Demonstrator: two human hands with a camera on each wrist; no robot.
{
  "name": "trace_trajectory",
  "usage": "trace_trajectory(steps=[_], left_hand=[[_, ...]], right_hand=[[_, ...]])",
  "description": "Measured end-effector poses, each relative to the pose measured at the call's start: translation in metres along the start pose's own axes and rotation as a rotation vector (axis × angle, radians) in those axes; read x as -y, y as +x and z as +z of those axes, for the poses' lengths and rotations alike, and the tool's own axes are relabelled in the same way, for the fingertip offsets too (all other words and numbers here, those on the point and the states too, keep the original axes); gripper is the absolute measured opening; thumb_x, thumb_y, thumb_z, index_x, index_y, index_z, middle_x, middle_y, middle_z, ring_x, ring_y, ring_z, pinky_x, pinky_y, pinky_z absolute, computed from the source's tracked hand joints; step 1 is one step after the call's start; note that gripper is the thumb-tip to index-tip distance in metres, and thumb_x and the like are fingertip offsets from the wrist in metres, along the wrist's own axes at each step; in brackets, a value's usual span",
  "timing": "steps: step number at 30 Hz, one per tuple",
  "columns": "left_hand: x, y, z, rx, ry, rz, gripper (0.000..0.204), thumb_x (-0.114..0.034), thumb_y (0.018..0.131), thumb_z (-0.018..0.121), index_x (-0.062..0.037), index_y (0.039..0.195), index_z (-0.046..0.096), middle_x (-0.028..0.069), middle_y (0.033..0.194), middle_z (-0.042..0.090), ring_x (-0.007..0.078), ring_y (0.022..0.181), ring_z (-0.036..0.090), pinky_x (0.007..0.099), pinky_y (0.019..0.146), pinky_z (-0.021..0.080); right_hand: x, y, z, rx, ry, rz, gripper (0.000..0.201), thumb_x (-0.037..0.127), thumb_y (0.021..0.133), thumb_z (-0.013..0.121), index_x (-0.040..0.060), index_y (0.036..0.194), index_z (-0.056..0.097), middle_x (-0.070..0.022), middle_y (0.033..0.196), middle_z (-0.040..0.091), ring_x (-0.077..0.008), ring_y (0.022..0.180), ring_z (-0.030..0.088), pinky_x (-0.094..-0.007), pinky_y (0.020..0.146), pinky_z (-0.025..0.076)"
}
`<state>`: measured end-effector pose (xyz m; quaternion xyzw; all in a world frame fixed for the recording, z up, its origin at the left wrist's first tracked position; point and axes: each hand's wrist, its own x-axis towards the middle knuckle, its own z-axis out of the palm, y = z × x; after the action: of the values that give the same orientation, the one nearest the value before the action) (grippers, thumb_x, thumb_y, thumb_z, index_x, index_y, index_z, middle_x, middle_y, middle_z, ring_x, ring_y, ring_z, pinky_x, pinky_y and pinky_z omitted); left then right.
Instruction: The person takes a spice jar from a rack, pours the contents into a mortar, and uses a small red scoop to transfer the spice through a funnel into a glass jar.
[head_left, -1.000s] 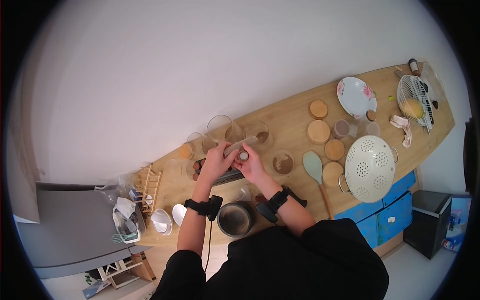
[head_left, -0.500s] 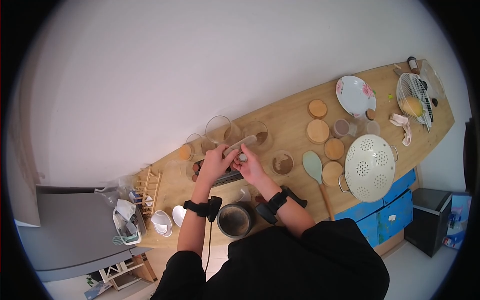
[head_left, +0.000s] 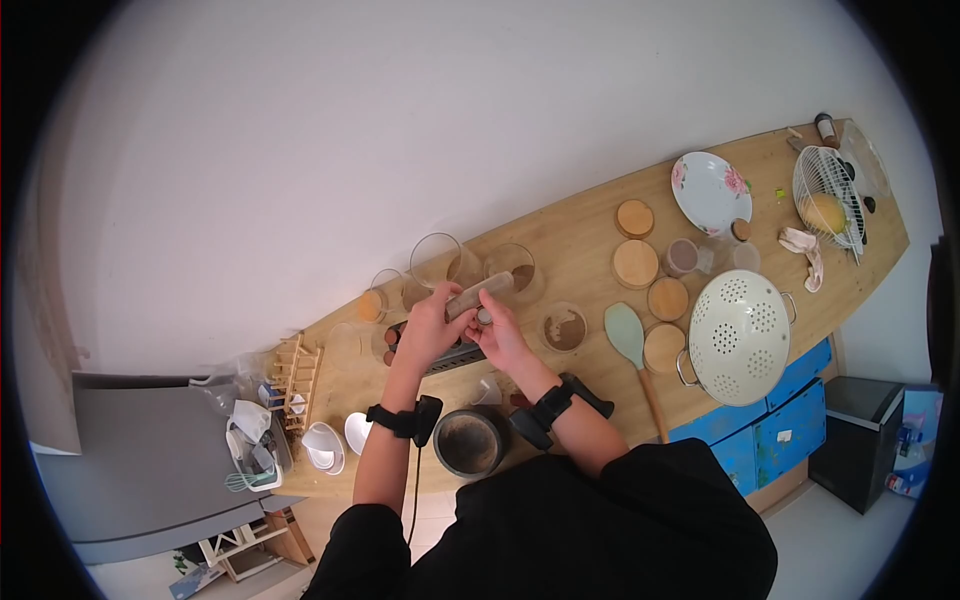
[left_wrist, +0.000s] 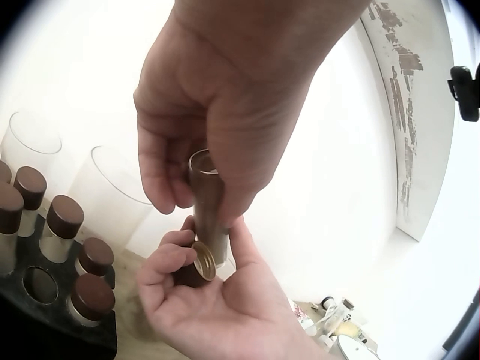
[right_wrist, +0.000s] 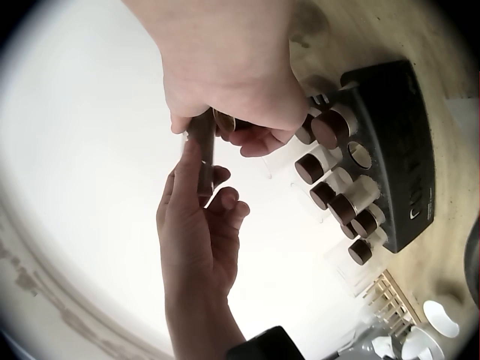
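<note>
A slim clear tube (left_wrist: pixel 208 201) of brownish powder is pinched near its open rim by the left hand (left_wrist: pixel 225 97). Below it, the right hand (left_wrist: pixel 225 315) steadies the tube's lower end with the thumb and curls its fingers round a brown cap (left_wrist: pixel 196 268), whose threaded inside shows. In the head view the left hand (head_left: pixel 428 328) and right hand (head_left: pixel 500 338) meet above a black rack (head_left: pixel 455 355). Brown-capped tubes stand in that rack (right_wrist: pixel 394 157), with one empty hole, in the right wrist view.
Glass jars (head_left: pixel 437 262) stand behind the hands. A stone mortar (head_left: pixel 470 443) is near the front edge. To the right lie round wooden lids (head_left: pixel 635 263), a green spatula (head_left: pixel 625 332), a white colander (head_left: pixel 739 338) and a flowered plate (head_left: pixel 710 192).
The tube's outer end has tipped slightly, and its clear body looks browner along its length. Both hands keep nearly the same place and hold.
</note>
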<state>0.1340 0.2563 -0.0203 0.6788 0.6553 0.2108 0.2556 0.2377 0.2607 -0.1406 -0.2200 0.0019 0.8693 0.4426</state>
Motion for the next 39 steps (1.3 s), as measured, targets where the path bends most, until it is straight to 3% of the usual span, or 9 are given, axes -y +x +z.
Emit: trace_trajectory(steps=[7, 9, 13, 15, 22, 28, 31, 36, 39], left_hand=[[0.007, 0.004, 0.003, 0.081, 0.003, -0.225, 0.034, -0.026, 0.081, 0.067, -0.0005, 0.099, 0.054, 0.0173, 0.071, 0.064, 0.0300, 0.064, 0.065, 0.0348, 0.057, 0.050], [0.003, 0.002, 0.003, -0.087, 0.102, 0.102, 0.034, -0.026, 0.081, 0.067, 0.0001, 0.099, 0.054, 0.0181, 0.074, 0.065, 0.0312, 0.064, 0.065, 0.0362, 0.058, 0.051], [0.012, 0.004, 0.007, -0.072, 0.125, 0.205, 0.034, -0.025, 0.081, 0.067, 0.0006, 0.099, 0.055, 0.0196, 0.075, 0.065, 0.0327, 0.066, 0.065, 0.0373, 0.060, 0.051], [0.006, 0.002, 0.005, 0.015, -0.008, -0.051, 0.034, -0.026, 0.081, 0.066, -0.0017, 0.102, 0.053, 0.0189, 0.077, 0.065, 0.0342, 0.069, 0.065, 0.0387, 0.062, 0.051], [0.013, 0.001, 0.010, -0.017, 0.187, 0.091, 0.034, -0.031, 0.083, 0.064, -0.0011, 0.098, 0.054, 0.0189, 0.073, 0.065, 0.0337, 0.067, 0.065, 0.0374, 0.060, 0.051], [0.016, 0.000, 0.014, -0.038, -0.106, -0.187, 0.034, -0.030, 0.085, 0.063, 0.0014, 0.099, 0.058, 0.0187, 0.069, 0.064, 0.0292, 0.067, 0.067, 0.0340, 0.059, 0.050], [0.026, 0.001, 0.018, -0.060, -0.045, -0.067, 0.033, -0.030, 0.087, 0.060, 0.0018, 0.097, 0.060, 0.0153, 0.066, 0.064, 0.0225, 0.059, 0.066, 0.0304, 0.054, 0.049], [0.034, 0.004, 0.019, 0.114, -0.338, -0.352, 0.030, -0.030, 0.090, 0.057, -0.0007, 0.091, 0.060, 0.0021, 0.059, 0.055, 0.0074, 0.042, 0.050, 0.0235, 0.038, 0.038], [0.012, 0.002, 0.013, 0.060, -0.206, -0.320, 0.031, -0.029, 0.088, 0.058, 0.0005, 0.099, 0.057, 0.0111, 0.062, 0.062, 0.0172, 0.051, 0.061, 0.0273, 0.048, 0.046]], right_hand=[[0.003, -0.001, 0.005, 0.057, 0.070, 0.047, 0.018, 0.034, 0.087, 0.062, 0.0175, 0.091, 0.057, 0.0061, 0.076, 0.057, -0.0060, 0.065, 0.053, -0.0250, 0.059, 0.042], [0.000, 0.002, 0.000, 0.064, 0.029, 0.023, 0.018, 0.034, 0.087, 0.061, 0.0174, 0.092, 0.057, 0.0063, 0.076, 0.057, -0.0059, 0.066, 0.053, -0.0249, 0.060, 0.042], [0.002, 0.003, 0.001, 0.079, 0.020, 0.037, 0.021, 0.035, 0.091, 0.056, 0.0151, 0.096, 0.056, 0.0035, 0.079, 0.057, -0.0082, 0.071, 0.052, -0.0259, 0.064, 0.042], [0.002, 0.003, 0.000, 0.101, 0.074, 0.080, 0.019, 0.035, 0.089, 0.059, 0.0168, 0.094, 0.057, 0.0060, 0.078, 0.057, -0.0064, 0.069, 0.053, -0.0244, 0.061, 0.042], [0.001, 0.003, -0.002, 0.076, -0.126, 0.011, 0.028, 0.041, 0.094, 0.048, 0.0133, 0.095, 0.054, 0.0008, 0.081, 0.055, -0.0123, 0.072, 0.051, -0.0275, 0.064, 0.042], [0.005, 0.003, -0.009, 0.146, -0.060, 0.079, 0.030, 0.041, 0.094, 0.045, 0.0125, 0.096, 0.054, -0.0001, 0.079, 0.055, -0.0122, 0.070, 0.050, -0.0283, 0.065, 0.042], [0.005, 0.002, -0.010, 0.181, -0.067, 0.070, 0.029, 0.039, 0.094, 0.044, 0.0125, 0.099, 0.054, -0.0001, 0.079, 0.055, -0.0118, 0.070, 0.051, -0.0289, 0.066, 0.042], [0.014, -0.008, 0.003, 0.147, -0.054, 0.064, 0.026, 0.036, 0.094, 0.047, 0.0130, 0.101, 0.055, 0.0002, 0.078, 0.055, -0.0112, 0.072, 0.052, -0.0287, 0.067, 0.042], [0.012, -0.008, 0.004, 0.064, -0.118, 0.010, 0.021, 0.034, 0.092, 0.054, 0.0135, 0.093, 0.056, 0.0031, 0.072, 0.054, -0.0099, 0.063, 0.050, -0.0268, 0.061, 0.043]])
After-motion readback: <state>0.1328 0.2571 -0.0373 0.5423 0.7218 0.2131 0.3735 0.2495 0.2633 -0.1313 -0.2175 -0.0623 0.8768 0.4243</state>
